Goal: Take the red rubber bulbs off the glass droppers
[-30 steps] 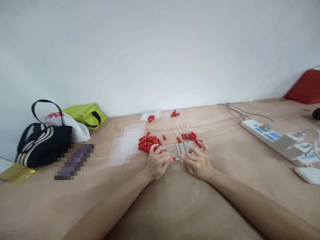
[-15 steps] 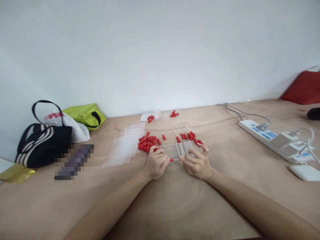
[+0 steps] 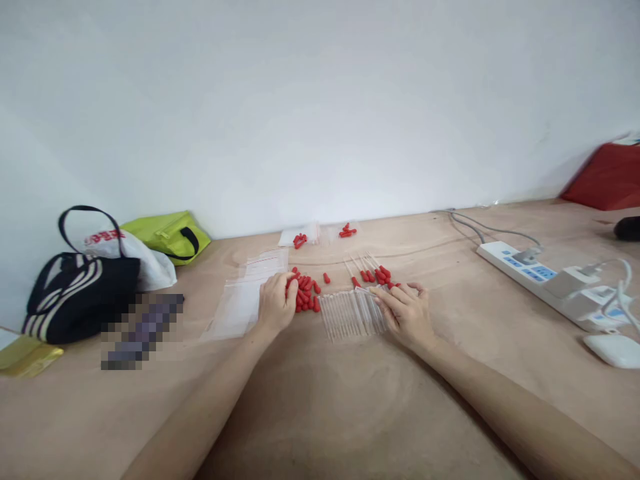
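Note:
My left hand (image 3: 278, 304) is at the left side of a loose pile of red rubber dropper bulbs (image 3: 304, 291), its fingers curled together on a bulb there and partly hiding it. My right hand (image 3: 407, 314) is over the right end of a row of clear glass dropper tubes (image 3: 347, 315) lying side by side. A glass tube (image 3: 364, 291) shows at its pinched fingertips, pointing left. Just beyond this hand lie several droppers with red bulbs (image 3: 370, 275) fitted, their thin stems pointing away from me.
Clear zip bags (image 3: 243, 303) lie overlapped left of the bulbs. Two small groups of red bulbs rest on bags (image 3: 313, 233) near the wall. A power strip (image 3: 535, 273) with plugs and cables is at right. A black bag (image 3: 83, 293) and a lime-green bag (image 3: 173, 233) stand at left.
My hands have moved apart. The left went from a red bulb on a tube to the bulb pile; the right shifted slightly right and away, and the dropper between them is gone from there.

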`<state>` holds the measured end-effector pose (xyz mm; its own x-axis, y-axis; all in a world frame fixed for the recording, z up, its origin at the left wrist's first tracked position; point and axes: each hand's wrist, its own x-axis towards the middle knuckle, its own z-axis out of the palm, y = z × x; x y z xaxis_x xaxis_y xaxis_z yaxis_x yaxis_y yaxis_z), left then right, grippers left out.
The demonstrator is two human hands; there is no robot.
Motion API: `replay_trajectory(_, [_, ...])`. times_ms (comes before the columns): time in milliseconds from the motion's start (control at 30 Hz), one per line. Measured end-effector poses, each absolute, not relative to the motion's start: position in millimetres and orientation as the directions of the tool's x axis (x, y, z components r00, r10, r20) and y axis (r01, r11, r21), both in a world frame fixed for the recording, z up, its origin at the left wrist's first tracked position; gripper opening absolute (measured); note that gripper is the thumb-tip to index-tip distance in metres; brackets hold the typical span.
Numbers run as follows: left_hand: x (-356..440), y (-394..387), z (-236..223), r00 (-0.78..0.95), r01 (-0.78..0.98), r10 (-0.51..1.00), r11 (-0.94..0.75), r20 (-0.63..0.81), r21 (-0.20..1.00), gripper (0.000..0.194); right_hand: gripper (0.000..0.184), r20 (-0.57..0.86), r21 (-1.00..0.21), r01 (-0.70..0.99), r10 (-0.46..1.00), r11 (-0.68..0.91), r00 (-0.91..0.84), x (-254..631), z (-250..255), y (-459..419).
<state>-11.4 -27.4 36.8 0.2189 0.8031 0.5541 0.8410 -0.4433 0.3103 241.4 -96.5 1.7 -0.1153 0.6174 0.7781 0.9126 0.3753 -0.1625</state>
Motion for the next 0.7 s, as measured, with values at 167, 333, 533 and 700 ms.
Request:
replay_trajectory(167, [-20,7,50,0.027,0.930,0.950,-0.138,0.310,0.341,0.019,0.026,0.722,-0.234,0.899,0.686,0.370,-0.095,244,6,-94])
replay_trajectory(333, [-17,17,46,0.122,0.957,0.958,-0.183,0.258,0.227,0.018,0.021,0.755,-0.159,0.880,0.630,0.448,-0.184,237,8,-90])
replay_trajectory(533, [-15,10,47,0.136,0.952,0.934,-0.216,0.331,0.218,0.029,0.019,0.728,0.014,0.904,0.615,0.428,-0.303,228,4,-88])
replay_trajectory(700, [-4,2,49,0.192,0.941,0.857,-0.298,0.478,0.157,0.025,0.018,0.691,0.022,0.910,0.651,0.413,-0.313,223,1,-88])
